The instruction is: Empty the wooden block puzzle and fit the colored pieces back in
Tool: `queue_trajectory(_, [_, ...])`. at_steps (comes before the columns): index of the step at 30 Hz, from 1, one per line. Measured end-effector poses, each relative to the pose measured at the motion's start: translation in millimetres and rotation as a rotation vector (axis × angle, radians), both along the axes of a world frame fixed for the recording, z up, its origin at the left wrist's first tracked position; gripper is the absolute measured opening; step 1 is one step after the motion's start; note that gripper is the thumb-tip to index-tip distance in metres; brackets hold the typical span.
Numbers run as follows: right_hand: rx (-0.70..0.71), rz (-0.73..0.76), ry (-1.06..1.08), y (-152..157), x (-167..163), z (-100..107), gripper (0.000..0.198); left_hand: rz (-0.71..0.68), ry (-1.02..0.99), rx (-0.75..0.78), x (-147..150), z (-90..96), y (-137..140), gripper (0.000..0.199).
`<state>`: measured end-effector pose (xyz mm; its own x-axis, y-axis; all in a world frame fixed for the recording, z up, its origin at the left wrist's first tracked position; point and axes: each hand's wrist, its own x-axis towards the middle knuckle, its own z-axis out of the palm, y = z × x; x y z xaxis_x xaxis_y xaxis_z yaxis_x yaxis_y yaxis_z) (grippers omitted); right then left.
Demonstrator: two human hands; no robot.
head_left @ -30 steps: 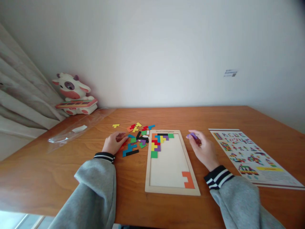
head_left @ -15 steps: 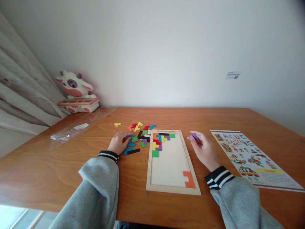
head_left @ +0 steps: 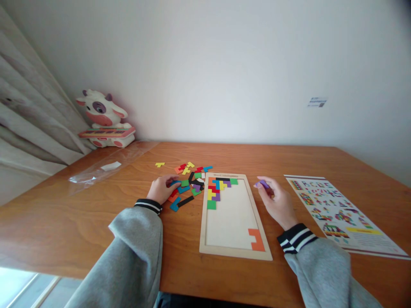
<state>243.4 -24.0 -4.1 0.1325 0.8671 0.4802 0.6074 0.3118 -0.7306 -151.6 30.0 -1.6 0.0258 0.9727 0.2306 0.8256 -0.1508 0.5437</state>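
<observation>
Left hand (head_left: 163, 189): fingers curled on loose puzzle pieces (head_left: 189, 182), grip unclear.
Right hand (head_left: 276, 201): fingers pinching purple piece (head_left: 262, 184) beside tray (head_left: 233, 252).

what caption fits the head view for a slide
Right hand holds a purple piece beside the wooden puzzle tray; left hand rests on loose coloured pieces.

this looks like a room in a home, set up for quiet play. a wooden worktop (head_left: 289, 158) stands against a plain white wall (head_left: 224, 64), with a pale curtain (head_left: 28, 128) hanging at the left. a cow soft toy (head_left: 102, 119) sits in the corner by the wall. on the worktop lie a wooden puzzle tray (head_left: 233, 252), loose coloured puzzle pieces (head_left: 189, 179), a printed pattern sheet (head_left: 337, 209) and a clear plastic bag (head_left: 105, 169).
</observation>
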Motion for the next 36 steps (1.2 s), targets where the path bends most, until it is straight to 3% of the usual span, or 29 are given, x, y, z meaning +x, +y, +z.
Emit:
queue_trajectory(9, [0.002, 0.018, -0.002, -1, 0, -2, 0.04, 0.029, 0.0, 0.042, 2, 2.3, -1, 0.049])
queue_trajectory(13, [0.013, 0.018, -0.014, 0, 0, -3, 0.039, 0.037, 0.011, -0.002, 2, 4.7, -3, 0.043])
queue_trajectory(26, [-0.015, 0.042, -0.033, -1, 0, -3, 0.035, 0.062, 0.115, 0.059, 6, 4.2, -3, 0.031])
queue_trajectory(36, [-0.011, 0.06, -0.045, -1, 1, -3, 0.036, -0.099, 0.186, 0.045, -18, 13.4, -9, 0.054])
